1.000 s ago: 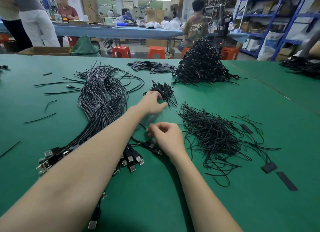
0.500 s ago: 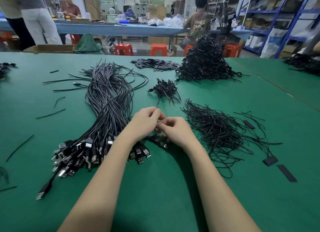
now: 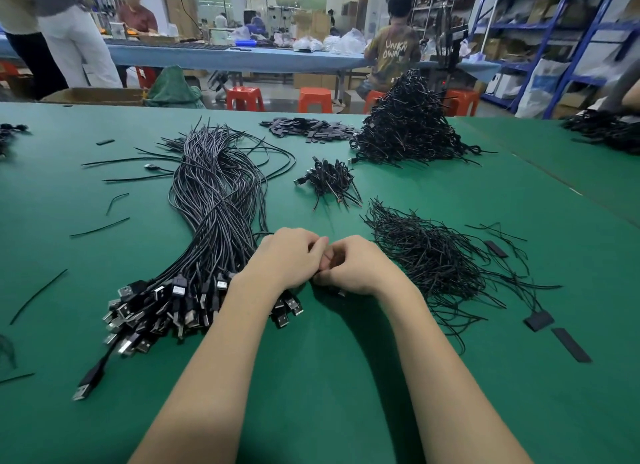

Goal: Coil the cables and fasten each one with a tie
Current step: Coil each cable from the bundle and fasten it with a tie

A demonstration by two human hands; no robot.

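Both hands meet knuckle to knuckle low over the green desk (image 3: 346,394), fingers curled inward. The left hand (image 3: 289,257) has its fingers bunched toward the right hand (image 3: 353,266), and between them something small and dark is pinched; it is mostly hidden by the fingers, so whether it is a cable, a tie or both cannot be told, though a short dark end pokes out beneath the right hand's heel. Just left of the left hand, and running under its wrist, lies the big bundle of uncoiled cables (image 3: 218,200), their USB plugs (image 3: 156,307) fanned out near the left forearm and the cords stretching away beyond the hands. Just right of the right hand sprawls a loose heap of thin black ties (image 3: 433,259). Beyond the hands sits a small cluster of coiled cables (image 3: 330,181), and farther off, to the right, a tall pile of finished coils (image 3: 408,127). Beside that pile, straight ahead of the hands, is a scatter of flat black strips (image 3: 311,129). A few stray tie pieces (image 3: 100,226) lie well to the left of the left hand, and two flat black tabs (image 3: 554,328) rest to the right of the right forearm.
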